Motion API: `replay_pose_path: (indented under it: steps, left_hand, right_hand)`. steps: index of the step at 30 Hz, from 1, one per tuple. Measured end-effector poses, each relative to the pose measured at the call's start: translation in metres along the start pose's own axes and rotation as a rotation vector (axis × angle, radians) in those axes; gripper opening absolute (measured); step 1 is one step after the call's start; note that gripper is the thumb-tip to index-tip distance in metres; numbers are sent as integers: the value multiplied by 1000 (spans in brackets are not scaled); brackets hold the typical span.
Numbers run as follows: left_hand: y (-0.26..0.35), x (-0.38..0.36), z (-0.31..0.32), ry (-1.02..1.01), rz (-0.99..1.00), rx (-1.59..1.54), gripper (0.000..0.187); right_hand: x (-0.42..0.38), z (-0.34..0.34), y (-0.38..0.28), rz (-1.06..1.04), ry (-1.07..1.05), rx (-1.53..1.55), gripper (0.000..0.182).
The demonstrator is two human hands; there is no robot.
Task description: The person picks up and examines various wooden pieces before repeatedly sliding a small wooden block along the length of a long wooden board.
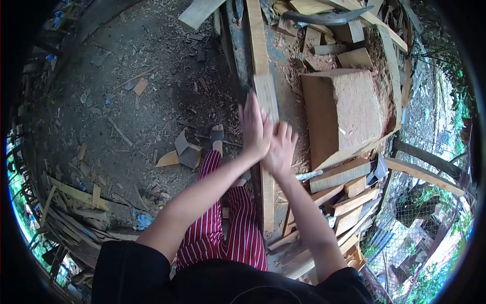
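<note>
Along the left edge of the tabletop (287, 109) — both hands, close together and overlapping in view, over the wood strip. Left hand (255, 130): fingers straight and nearly side by side, pointing to the far end; no object visible in them. Right hand (280, 148): just beside and partly behind the left, fingers extended, loosely spread, slightly bent; no object visible there either. Both blurred, so can't tell whether the palms touch each other or press on the wood.

Long wood strip (268, 200) runs lengthwise down that left edge, showing above and below the hands. Probably set there so it's reachable from the standing side with both arms straight out. Short greyish board (266, 93) lies in line with it, right at the left hand's fingertips; on top of it or butted end to end — can't tell.

Big wooden block (354, 109) sits toward the right edge, clear of the strip; likely its own bulk keeps it steady. Shavings lie around it. Offcuts (355, 58) and a dark curved piece (328, 18) are heaped toward the far right corner, neither hand near them. More boards (340, 175) are stacked at the near right, maybe just parked out of the way.
</note>
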State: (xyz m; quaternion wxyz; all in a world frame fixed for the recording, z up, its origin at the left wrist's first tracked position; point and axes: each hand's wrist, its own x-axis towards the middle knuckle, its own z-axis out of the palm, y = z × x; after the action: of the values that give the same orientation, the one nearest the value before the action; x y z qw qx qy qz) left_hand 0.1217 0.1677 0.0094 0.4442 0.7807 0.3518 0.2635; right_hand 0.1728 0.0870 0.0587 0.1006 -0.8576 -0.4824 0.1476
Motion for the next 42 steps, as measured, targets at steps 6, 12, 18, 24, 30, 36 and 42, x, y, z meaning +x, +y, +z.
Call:
replay_pose_path:
  steps: [6, 12, 18, 24, 30, 36, 42]
  left_hand:
    - [-33, 190, 3, 120, -12, 68, 70]
    - [-65, 302, 5, 87, -72, 224, 71]
    - [-36, 218, -6, 106, -61, 68, 62]
    - [-3, -10, -7, 1, 11, -20, 64]
    - [39, -190, -17, -218, -280, -72, 70]
    - [28, -150, -10, -162, -151, -17, 72]
    - [-3, 21, 3, 32, 21, -6, 68]
  right_hand:
    - [179, -8, 4, -76, 310, -129, 53]
    - [269, -16, 0, -50, 349, -75, 46]
    - [203, -12, -4, -25, 262, -112, 48]
    - [-15, 21, -8, 59, 141, -10, 57]
    - [-190, 40, -12, 109, -50, 50, 58]
    - [-148, 29, -8, 64, -44, 12, 58]
    - [19, 3, 3, 6, 101, -79, 59]
